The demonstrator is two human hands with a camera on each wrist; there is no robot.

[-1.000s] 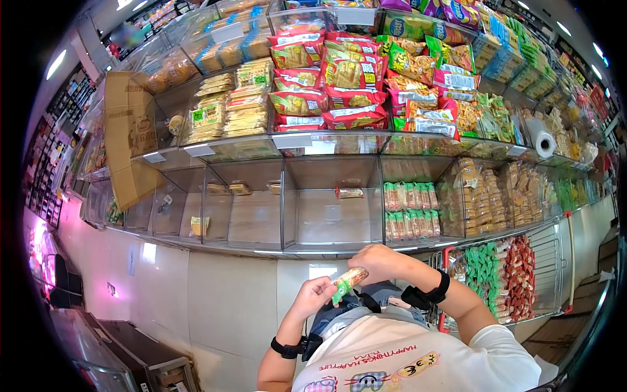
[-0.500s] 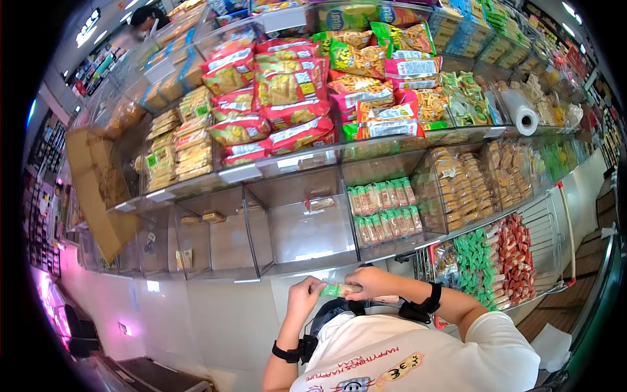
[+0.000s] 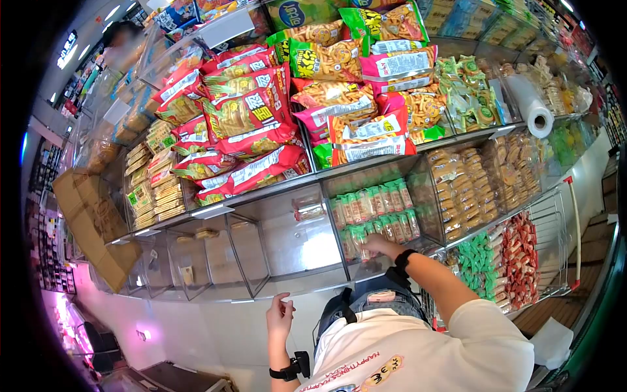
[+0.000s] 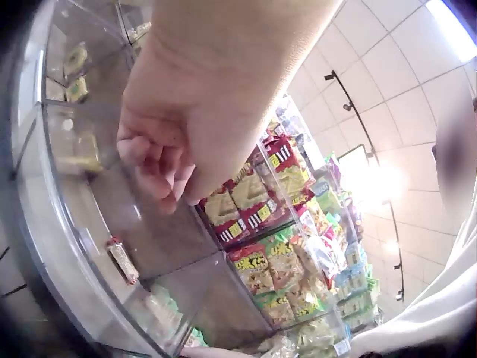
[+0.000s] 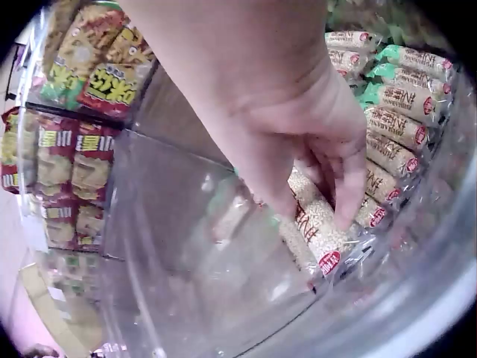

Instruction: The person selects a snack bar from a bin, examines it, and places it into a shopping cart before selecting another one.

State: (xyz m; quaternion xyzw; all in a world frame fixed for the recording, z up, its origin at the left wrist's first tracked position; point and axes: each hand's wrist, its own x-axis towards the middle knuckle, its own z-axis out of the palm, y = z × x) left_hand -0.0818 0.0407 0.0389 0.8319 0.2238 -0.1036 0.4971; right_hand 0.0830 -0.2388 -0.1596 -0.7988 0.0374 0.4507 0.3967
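Observation:
The right hand [image 3: 377, 245] is down in the bin of green-ended snack bars [image 3: 385, 198]. In the right wrist view, the right hand [image 5: 305, 142] has thumb and fingers around one clear-wrapped puffed bar [image 5: 317, 224] at the end of a row; similar bars [image 5: 399, 127] lie beside it. The left hand [image 3: 279, 315] is raised in front of the bins and holds nothing. Its fingers hang loosely curled in the left wrist view [image 4: 160, 160]. A single red-and-white packet [image 3: 308, 212] lies in the bin left of the bars.
Red snack bags [image 3: 248, 111] and orange noodle-snack bags [image 3: 366, 124] fill the upper shelf. A cart [image 3: 568, 235] with green and red wrapped sweets stands at the right. A cardboard sheet [image 3: 91, 222] leans at the left; a plastic roll [image 3: 532, 108] lies at the upper right.
The bar held between both hands is no longer in them. The right hand has moved forward into the bin; the left hand has come away, lower and to the left. The head view has shifted.

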